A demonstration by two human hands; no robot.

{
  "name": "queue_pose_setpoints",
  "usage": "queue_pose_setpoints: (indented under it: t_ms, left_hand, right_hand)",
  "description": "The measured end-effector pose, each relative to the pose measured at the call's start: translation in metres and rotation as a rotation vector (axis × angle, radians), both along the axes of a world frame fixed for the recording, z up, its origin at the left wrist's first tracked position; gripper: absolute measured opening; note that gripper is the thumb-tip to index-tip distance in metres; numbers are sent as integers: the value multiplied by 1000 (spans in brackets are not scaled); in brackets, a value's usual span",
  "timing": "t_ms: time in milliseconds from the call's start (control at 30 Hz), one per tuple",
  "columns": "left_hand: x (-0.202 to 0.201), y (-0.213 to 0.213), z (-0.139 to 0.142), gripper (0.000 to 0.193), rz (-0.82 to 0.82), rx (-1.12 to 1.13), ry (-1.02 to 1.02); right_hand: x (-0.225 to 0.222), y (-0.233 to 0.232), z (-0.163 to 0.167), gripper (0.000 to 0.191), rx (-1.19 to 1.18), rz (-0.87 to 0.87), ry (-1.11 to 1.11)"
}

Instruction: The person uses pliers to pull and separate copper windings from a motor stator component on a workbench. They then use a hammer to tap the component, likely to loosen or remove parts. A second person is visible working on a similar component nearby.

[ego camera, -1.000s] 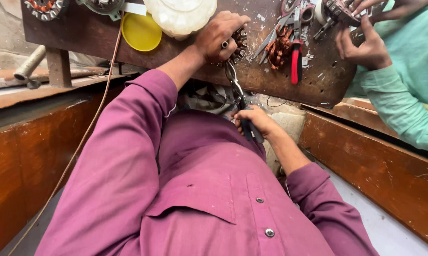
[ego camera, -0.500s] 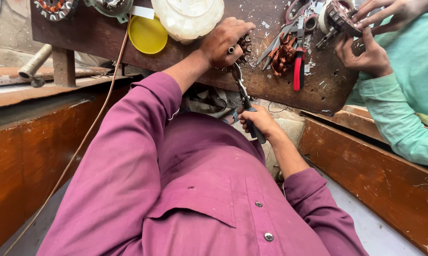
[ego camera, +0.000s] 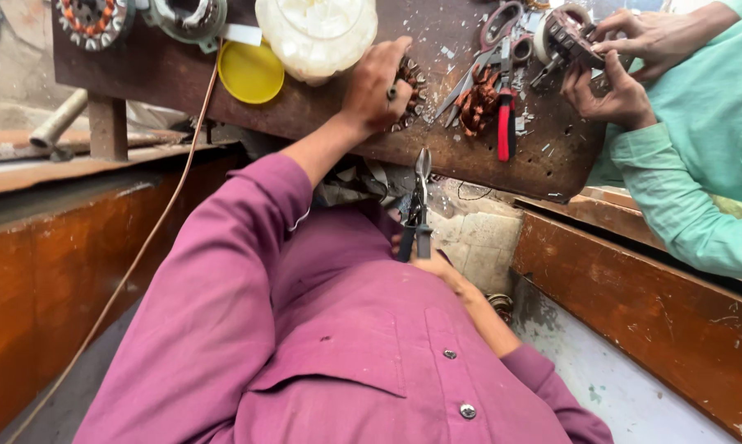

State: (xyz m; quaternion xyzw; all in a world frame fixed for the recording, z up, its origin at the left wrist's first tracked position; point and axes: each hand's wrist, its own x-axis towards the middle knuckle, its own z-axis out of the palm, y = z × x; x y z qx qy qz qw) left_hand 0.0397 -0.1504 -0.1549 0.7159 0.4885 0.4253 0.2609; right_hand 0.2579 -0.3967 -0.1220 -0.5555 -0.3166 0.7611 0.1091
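From above I see the dark wooden surface (ego camera: 322, 115) first, scarred and dusted with small white chips; it carries everything at arm's reach. On it stands a clear plastic jar (ego camera: 315, 33) with pale contents, and its yellow lid (ego camera: 250, 72) lies just beside, I think so that the jar is open for use. At the far left are two round wound motor parts (ego camera: 92, 16), set apart from the working place.

My left hand (ego camera: 377, 82) is closed over a round toothed stator (ego camera: 410, 86) at the near edge of the surface, pressing it down; I judge this is to keep it from turning. My right hand (ego camera: 428, 261) is below the edge, close to my chest, with the fingers wrapped around the dark grips of pliers (ego camera: 419, 205), whose nose points up toward the stator but is apart from it.

To the right, a co-worker in a green sleeve (ego camera: 675, 189) holds another wound part (ego camera: 564, 37) with both hands. Between us lie a red-handled tool (ego camera: 505, 123), scissors (ego camera: 478, 78) and a bunch of copper wire (ego camera: 472, 107).
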Motion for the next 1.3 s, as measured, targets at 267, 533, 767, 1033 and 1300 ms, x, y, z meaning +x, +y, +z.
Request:
queue_pose_setpoints:
  t_ms: [267, 533, 767, 1033, 1300]
  left_hand:
    - [0, 15, -14, 62, -267, 84, -9]
    - [1, 15, -26, 61, -270, 79, -56]
    - [-3, 14, -32, 61, -307, 120, -38]
    - [-3, 26, -36, 62, -314, 3, -147]
    - [-1, 19, -40, 59, -350, 40, -109]
  right_hand:
    - [17, -1, 3, 42, 284, -178, -217]
    - [6, 26, 29, 44, -40, -198, -61]
    - [11, 36, 28, 49, -122, -265, -25]
    - [13, 57, 20, 41, 202, -232, -143]
    - [27, 56, -12, 30, -91, -151, -147]
